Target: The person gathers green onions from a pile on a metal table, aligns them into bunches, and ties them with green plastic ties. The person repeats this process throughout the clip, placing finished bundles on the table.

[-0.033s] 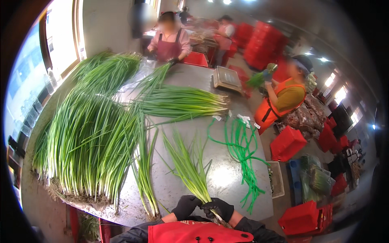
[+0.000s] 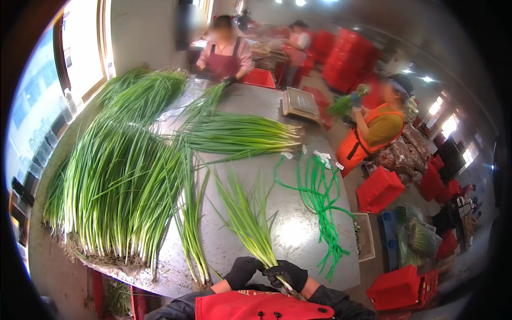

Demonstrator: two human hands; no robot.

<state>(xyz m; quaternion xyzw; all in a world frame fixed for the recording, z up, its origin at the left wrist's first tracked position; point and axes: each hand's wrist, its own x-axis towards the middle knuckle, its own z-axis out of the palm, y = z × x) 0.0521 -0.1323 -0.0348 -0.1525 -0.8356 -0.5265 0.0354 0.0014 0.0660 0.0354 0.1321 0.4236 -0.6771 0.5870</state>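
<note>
My right hand (image 2: pixel 286 273), in a black glove, is closed around the lower stalks of a small bunch of spring onions (image 2: pixel 246 224). The bunch's green leaves fan out over the metal table, away from me, and its white root ends stick out below that hand. My left hand (image 2: pixel 244 271), also black-gloved, is closed with its fingertips against the left side of the same stalks. To its left lie a few loose spring onions (image 2: pixel 193 242) with soil at their roots. Green ties (image 2: pixel 318 200) with white tags lie in a tangle to the right of the bunch.
A big heap of spring onions (image 2: pixel 114 186) covers the table's left side. A trimmed pile (image 2: pixel 245 134) lies farther back, near a scale (image 2: pixel 300 102). Across the table stands one person (image 2: pixel 223 58); another (image 2: pixel 376 125) holds greens at the right. Red crates (image 2: pixel 380 189) stand on the floor.
</note>
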